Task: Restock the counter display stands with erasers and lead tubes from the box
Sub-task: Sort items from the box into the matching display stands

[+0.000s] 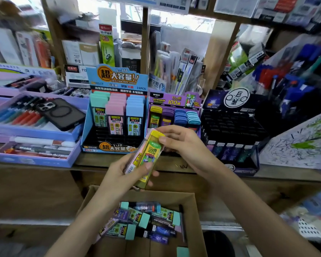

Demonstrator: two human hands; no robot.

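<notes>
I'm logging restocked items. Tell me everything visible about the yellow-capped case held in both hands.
The flat yellow-capped plastic lead case is a slim, translucent yellow box with a green and yellow printed label and an opaque yellow cap at its upper end. It is tilted, cap up and to the right, above the open cardboard box. The left hand grips its lower half together with a pink case beside it. The right hand pinches the cap.
</notes>
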